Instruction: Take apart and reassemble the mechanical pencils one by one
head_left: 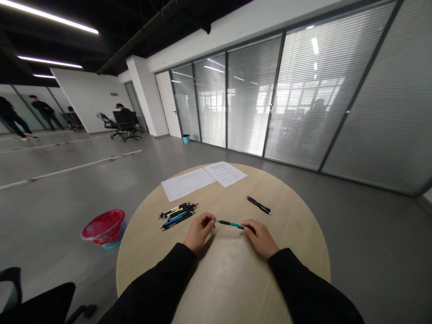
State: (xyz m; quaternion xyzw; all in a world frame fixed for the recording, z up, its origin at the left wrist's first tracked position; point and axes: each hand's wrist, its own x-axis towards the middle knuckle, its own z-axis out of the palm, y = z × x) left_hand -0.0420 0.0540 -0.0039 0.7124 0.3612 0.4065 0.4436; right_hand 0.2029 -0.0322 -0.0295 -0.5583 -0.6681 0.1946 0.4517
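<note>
A green pen (234, 224) with a dark grip lies level between my two hands, just above the round table (216, 265). My right hand (260, 238) grips its right end between thumb and fingers. At the thin left tip, my left hand (201, 230) is closed in a pinch; whether anything small is also between those fingertips is hidden. Left of my left hand is a loose group of several pens (178, 215), black, white, yellow, green and blue. Two dark pens (258, 204) lie side by side beyond my right hand.
Two printed paper sheets (187, 183) (225, 173) lie at the table's far edge. A red-lined basket (104, 227) stands on the floor at left, near a black chair (50, 301). Glass partitions with blinds (253, 99) line the right; people (43, 110) are far left.
</note>
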